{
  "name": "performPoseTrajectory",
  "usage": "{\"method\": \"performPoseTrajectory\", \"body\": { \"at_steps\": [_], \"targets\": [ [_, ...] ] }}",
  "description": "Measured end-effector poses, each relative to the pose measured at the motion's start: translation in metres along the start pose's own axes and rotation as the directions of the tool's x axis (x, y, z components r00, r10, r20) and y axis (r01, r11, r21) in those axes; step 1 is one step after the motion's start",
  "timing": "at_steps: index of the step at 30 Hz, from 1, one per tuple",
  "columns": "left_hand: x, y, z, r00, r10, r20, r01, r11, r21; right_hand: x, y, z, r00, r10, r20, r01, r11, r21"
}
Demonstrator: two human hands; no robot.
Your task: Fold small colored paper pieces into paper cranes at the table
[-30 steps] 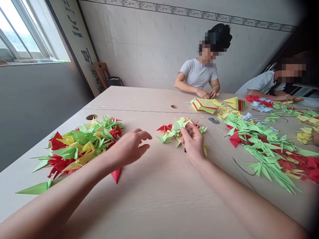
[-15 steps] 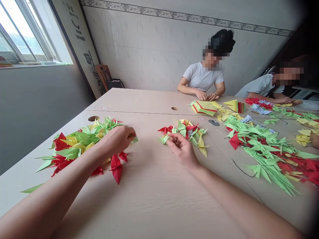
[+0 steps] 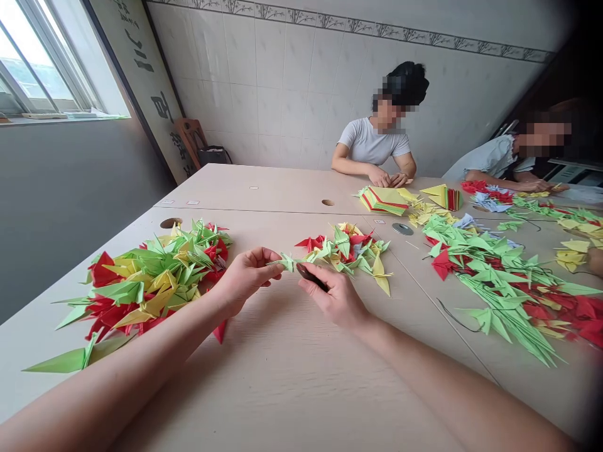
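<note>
At the middle of the table, my left hand (image 3: 254, 270) pinches a small folded light-green paper crane (image 3: 287, 262) between thumb and fingers. My right hand (image 3: 336, 292) is closed around a slim dark tool (image 3: 313, 277), whose kind I cannot make out. Its front end is at the right side of the crane. To the left lies a big heap of folded cranes (image 3: 151, 276) in green, red and yellow, partly behind my left forearm. Just beyond my right hand is a smaller pile of cranes (image 3: 348, 245). One long green crane (image 3: 61, 363) lies near the left forearm.
Strings of green and red cranes (image 3: 499, 276) cover the right side of the table. Paper stacks (image 3: 384, 199) lie before a person (image 3: 374, 147) seated opposite; another person (image 3: 490, 160) sits at far right. Cable holes (image 3: 170, 223) pierce the tabletop (image 3: 282, 383).
My left hand has moved right from the big heap with a green crane. The right hand has drawn slightly nearer me and left, and a dark tool now shows in it.
</note>
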State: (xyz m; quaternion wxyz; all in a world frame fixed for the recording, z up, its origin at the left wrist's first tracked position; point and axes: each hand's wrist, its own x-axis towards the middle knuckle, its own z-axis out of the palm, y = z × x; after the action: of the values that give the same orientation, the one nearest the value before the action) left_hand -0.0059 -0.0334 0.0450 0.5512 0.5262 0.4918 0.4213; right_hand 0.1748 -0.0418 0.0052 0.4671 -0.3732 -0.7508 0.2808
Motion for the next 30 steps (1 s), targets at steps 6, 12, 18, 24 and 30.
{"method": "performPoseTrajectory", "body": {
  "at_steps": [6,12,18,24,30],
  "targets": [
    [0.0006,-0.0007,0.0003,1.0,0.013,0.02,-0.012,1.0,-0.018,-0.0008,0.0036,0.0023,0.998,-0.062,0.013,0.063,0.995,-0.082],
    [-0.0005,-0.0012,0.0026,0.999,0.02,0.039,-0.019,0.999,-0.036,-0.0007,0.0052,0.0015,0.996,-0.09,-0.005,0.088,0.989,-0.122],
    [-0.0009,-0.0033,0.0039,0.998,0.032,0.058,-0.03,0.999,-0.034,-0.0005,0.0064,0.001,0.993,-0.12,0.001,0.119,0.98,-0.161],
    [0.0003,-0.0036,0.0028,0.999,0.042,0.014,-0.043,0.998,0.048,-0.0006,0.0039,0.0019,0.996,-0.094,0.002,0.093,0.987,-0.129],
    [-0.0046,-0.0059,0.0068,0.955,0.295,0.006,-0.276,0.885,0.374,0.0025,0.0025,0.0007,0.985,0.145,-0.089,-0.123,0.968,0.217]
  ]
}}
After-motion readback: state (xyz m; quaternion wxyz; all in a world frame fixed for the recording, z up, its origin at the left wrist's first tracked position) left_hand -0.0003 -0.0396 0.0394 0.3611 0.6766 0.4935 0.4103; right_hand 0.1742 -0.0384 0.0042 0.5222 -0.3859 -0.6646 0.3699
